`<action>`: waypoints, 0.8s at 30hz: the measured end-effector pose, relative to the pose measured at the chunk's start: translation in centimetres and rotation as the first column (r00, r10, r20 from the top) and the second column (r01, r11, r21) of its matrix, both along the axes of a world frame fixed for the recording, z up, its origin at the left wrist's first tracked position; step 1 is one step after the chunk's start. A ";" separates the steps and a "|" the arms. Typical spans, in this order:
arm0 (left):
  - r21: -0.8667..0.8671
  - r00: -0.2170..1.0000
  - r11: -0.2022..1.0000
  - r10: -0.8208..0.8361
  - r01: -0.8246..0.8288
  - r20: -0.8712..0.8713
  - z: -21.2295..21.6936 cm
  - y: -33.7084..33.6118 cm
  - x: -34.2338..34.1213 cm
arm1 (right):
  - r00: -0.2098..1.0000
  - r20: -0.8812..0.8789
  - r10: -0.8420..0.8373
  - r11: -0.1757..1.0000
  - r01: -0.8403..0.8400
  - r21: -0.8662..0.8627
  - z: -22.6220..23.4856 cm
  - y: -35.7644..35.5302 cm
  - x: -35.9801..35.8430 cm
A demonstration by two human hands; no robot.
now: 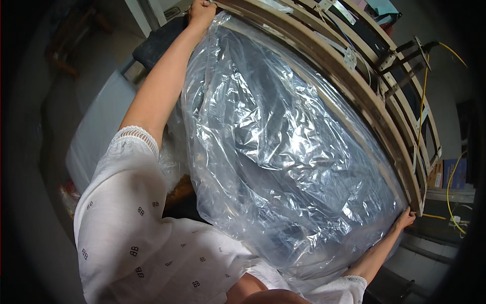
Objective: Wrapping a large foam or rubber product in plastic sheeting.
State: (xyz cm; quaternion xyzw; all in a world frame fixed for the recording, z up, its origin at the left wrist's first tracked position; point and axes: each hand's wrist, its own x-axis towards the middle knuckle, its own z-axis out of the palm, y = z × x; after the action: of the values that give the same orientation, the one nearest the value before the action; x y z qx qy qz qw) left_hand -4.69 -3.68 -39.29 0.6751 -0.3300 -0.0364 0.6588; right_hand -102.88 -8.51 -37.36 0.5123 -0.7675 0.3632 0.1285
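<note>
A large sheet or bag of clear plastic [298, 137], creased and shiny, covers a dark padded piece in front of me. Along its far right side runs a curved wooden frame [374, 106]. My left hand [202, 12] is closed at the upper corner of the plastic, close to the frame's end. At the opposite corner, lower right, my right hand [406, 219] is closed on the plastic's edge beside the frame's other end. Both arms are spread wide. Fingertips are partly hidden on each hand.
Metal brackets [350, 58] and a dark metal mechanism [405, 58] are fixed to the wooden rails. A yellow hose [424, 101] hangs at the right, near a blue box [454, 174]. A pale covered panel [101, 129] stands at the left.
</note>
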 end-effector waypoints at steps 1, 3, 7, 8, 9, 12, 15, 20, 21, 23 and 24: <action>-0.146 0.968 0.984 -0.132 0.102 -0.214 -0.8 -0.4 1.5 | 0.999 0.047 0.016 1.000 -0.016 -0.009 -0.1 -0.1 0.2; -0.108 0.931 0.993 -0.085 0.049 -0.355 0.9 0.1 -1.4 | 0.980 0.181 0.079 0.997 -0.078 -0.013 1.1 1.3 1.8; -0.158 0.936 0.986 -0.010 -0.049 -0.352 1.7 1.9 -1.0 | 0.909 0.362 0.207 0.978 -0.199 -0.062 2.4 1.6 3.0; -0.166 0.986 0.982 0.068 -0.093 -0.151 1.7 1.9 -1.2 | 0.895 0.383 0.229 0.973 -0.217 -0.073 2.3 1.9 2.8; -0.166 0.987 0.982 0.062 -0.087 -0.150 2.0 1.9 -1.4 | 0.901 0.372 0.224 0.974 -0.219 -0.056 1.8 1.6 1.4; 0.433 0.996 0.897 0.064 -0.086 0.065 4.8 3.4 -3.5 | 0.893 0.407 0.191 0.982 -0.175 -0.075 2.0 2.0 3.4; 0.515 0.971 0.855 -0.071 -0.058 0.228 3.9 3.7 -5.3 | 0.732 0.666 0.144 0.981 -0.195 0.003 2.8 2.7 5.1; -0.274 0.883 0.878 -0.444 0.393 -0.154 5.2 8.3 -1.9 | 0.936 -0.254 0.243 0.970 -0.238 0.047 4.1 9.6 6.4; -0.259 0.900 0.894 -0.411 0.367 -0.145 5.5 9.5 -2.1 | 0.926 -0.309 0.218 0.976 -0.209 0.065 3.3 11.5 5.4; -0.216 0.925 0.912 -0.373 0.349 -0.079 6.6 11.8 -3.6 | 0.934 -0.341 0.105 0.993 -0.079 0.088 2.1 14.9 4.5; -0.211 0.929 0.915 -0.364 0.343 -0.068 7.2 13.2 -4.1 | 0.960 -0.274 0.054 0.989 -0.014 0.148 2.2 16.1 5.6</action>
State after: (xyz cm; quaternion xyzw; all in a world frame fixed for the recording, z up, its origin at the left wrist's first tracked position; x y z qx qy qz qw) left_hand -8.74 9.54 -32.14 0.5333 -0.4133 -0.1579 0.7210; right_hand -97.31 7.55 -35.21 0.5792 -0.7573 0.2337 0.1908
